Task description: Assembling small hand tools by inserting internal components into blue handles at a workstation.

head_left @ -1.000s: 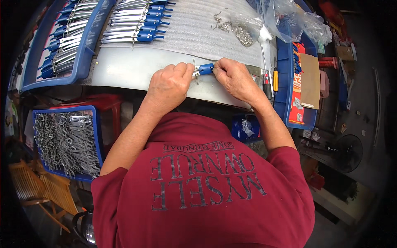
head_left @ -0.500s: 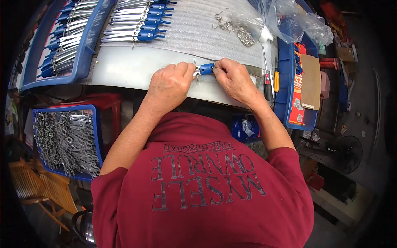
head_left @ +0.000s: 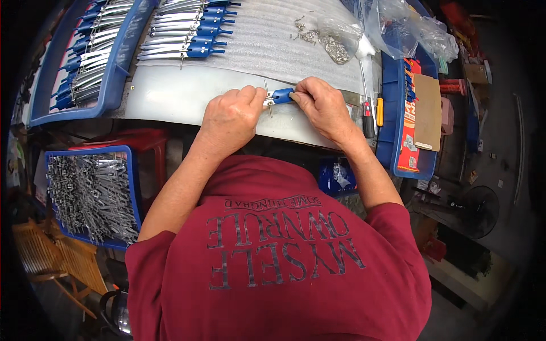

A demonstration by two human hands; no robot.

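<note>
The left hand [head_left: 230,116] is closed around the silver end of a blue-and-silver piece [head_left: 281,95], stretched between both hands over the tabletop [head_left: 170,94]. The right hand [head_left: 324,108] pinches its blue end; whether anything small hides there, I cannot tell. A loose left grip could let it twist.

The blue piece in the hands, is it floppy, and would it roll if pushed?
Probably stiff: the blue piece shows no sag. It probably wouldn't roll far, since a thin rod sticks out on both sides.
</note>
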